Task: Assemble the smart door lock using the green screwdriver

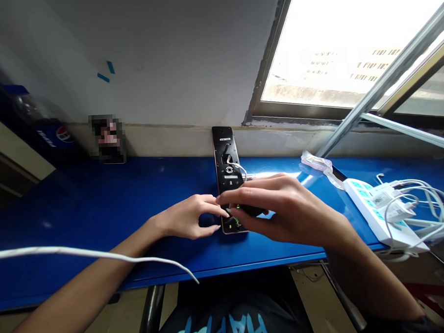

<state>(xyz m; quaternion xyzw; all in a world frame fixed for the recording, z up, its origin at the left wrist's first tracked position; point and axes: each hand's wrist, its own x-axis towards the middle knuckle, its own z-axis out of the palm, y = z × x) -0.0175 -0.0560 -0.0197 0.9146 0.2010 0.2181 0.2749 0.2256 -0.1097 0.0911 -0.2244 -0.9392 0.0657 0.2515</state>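
A long black panel (229, 180), which looks like the back of an electronic door lock, lies lengthwise on the blue table. White wires loop out of a slot near its middle. My left hand (189, 218) rests at the panel's lower left edge, thumb and fingers apart, fingertips at the panel. From the right, my right hand (282, 203) reaches over the lower end, fingers curled round a dark handheld tool (251, 210). A green glow shows near its tip on the panel. The tool's exact kind is hidden by the fingers.
A white power strip (371, 211) with plugs and tangled cables lies at the right. A clear plastic bag (317, 163) is behind it. A Pepsi bottle (47, 125) stands far left. A white cable (100, 254) crosses above my left forearm. The blue table (160, 181) meets the wall behind.
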